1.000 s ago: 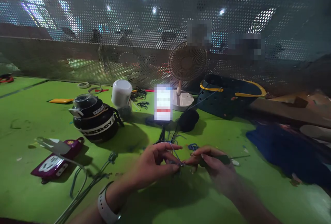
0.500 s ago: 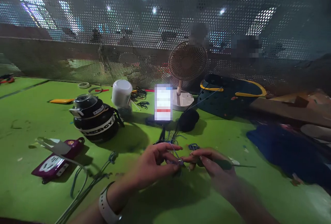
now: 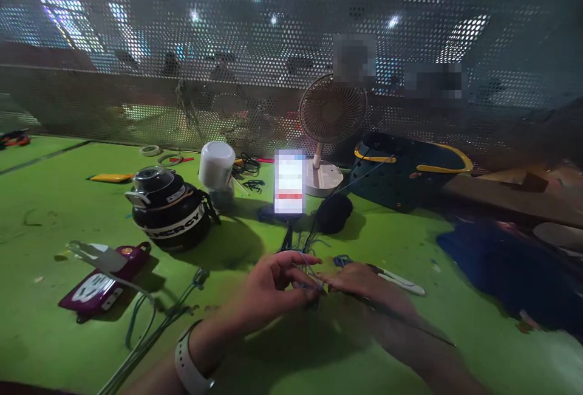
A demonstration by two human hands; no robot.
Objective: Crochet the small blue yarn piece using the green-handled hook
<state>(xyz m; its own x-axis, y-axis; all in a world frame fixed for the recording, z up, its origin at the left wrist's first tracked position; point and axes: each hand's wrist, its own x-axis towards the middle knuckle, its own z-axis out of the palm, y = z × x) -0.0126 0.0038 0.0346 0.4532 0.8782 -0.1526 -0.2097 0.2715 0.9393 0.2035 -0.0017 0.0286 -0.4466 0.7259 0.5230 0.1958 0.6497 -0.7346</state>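
My left hand point(image 3: 280, 285), with a white strap at the wrist, pinches a small piece of bluish yarn work point(image 3: 315, 291). A strand of yarn passes over its raised index finger. Close against it, my right hand point(image 3: 364, 285) is closed on a crochet hook, whose thin metal rear end point(image 3: 432, 333) sticks out below the wrist. The hook's tip is hidden among the fingers. Beyond the right fingers lies a small bundle of blue yarn point(image 3: 342, 260). A dark ball of yarn point(image 3: 334, 212) rests behind the hands.
A lit phone point(image 3: 289, 182) stands ahead, before a fan point(image 3: 332, 109) and a dark basket point(image 3: 405, 170). At left are a black jug point(image 3: 170, 216), a white jar point(image 3: 217, 164) and a purple power strip point(image 3: 98, 288). A white-handled tool point(image 3: 403, 282) and blue cloth point(image 3: 501, 267) lie rightward.
My right hand has rolled over, palm down. The crochet hook's rear end has swung down toward me, and the white-handled tool shows more. My left hand keeps nearly the same pose.
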